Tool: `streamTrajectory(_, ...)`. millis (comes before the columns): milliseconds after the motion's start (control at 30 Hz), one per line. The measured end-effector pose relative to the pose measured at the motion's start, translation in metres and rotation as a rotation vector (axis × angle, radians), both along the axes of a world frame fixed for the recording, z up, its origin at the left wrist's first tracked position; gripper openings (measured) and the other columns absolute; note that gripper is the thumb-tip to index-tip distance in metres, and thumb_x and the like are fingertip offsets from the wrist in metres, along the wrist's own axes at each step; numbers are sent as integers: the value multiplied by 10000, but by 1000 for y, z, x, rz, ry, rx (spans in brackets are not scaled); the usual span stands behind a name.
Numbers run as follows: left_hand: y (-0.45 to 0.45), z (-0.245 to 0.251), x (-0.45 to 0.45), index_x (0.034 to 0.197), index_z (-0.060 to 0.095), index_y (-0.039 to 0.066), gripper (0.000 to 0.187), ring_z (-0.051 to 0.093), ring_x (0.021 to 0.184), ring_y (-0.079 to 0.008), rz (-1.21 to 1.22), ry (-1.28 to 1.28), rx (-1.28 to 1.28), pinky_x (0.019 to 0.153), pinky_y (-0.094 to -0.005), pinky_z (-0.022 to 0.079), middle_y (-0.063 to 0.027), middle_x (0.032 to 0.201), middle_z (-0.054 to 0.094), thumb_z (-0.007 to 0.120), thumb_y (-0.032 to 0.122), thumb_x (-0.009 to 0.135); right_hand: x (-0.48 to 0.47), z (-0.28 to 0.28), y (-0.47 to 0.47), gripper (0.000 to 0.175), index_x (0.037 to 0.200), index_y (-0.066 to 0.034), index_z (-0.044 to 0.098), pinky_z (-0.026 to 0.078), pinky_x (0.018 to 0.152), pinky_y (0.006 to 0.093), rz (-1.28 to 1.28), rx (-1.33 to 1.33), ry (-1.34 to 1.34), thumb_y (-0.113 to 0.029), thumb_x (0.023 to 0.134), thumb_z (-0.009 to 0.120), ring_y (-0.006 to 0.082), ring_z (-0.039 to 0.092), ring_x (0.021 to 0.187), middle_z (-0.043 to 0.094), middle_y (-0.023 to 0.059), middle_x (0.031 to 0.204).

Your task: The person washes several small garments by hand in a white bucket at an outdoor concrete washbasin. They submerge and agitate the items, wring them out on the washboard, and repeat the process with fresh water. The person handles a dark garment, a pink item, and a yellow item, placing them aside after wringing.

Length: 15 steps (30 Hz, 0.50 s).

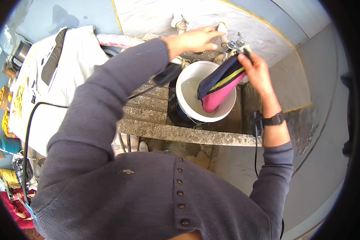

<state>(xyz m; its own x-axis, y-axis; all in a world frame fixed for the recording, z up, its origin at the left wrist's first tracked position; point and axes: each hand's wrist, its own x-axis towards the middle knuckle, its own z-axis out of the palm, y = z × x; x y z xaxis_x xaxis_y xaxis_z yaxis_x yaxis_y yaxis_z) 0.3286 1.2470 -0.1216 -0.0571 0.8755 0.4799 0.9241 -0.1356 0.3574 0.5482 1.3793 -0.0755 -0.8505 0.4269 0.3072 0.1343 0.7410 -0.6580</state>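
Observation:
My right hand grips the upper end of a folded cloth in navy, yellow-green and pink. The cloth's lower end hangs inside a white plastic bucket, above cloudy water. What the cloth is exactly, I cannot tell. My left hand is held out over the far side of the bucket with its fingers apart, holding nothing. Its fingertips are near a wall pipe fitting. Just behind the cloth, a water tap with a blue-marked handle reaches toward the bucket.
The bucket stands in a stone basin with a ridged washing slab and raised front edge. Another valve sits on the marbled wall. At left is a white-covered surface. Black cables run by both arms.

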Motion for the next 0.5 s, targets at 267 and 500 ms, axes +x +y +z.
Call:
streamTrajectory(267,-224,-32,-14,1311,463,108,425,444,1203,-316,153,-168,-247,1009,-381,359,-158,1304,438,536,123,893,-64,-173,14,342,1038,16,611,502,664,356,202,89,-750,-277,862,613,228,631,735,647,165,818)
streamTrajectory(500,-377,-25,46,1239,530,107,356,487,1155,-323,561,-450,-391,940,-378,421,-137,1281,464,530,87,884,-100,-265,6,491,1132,-19,579,541,656,352,406,-31,-1348,-290,746,715,255,658,750,672,139,893)
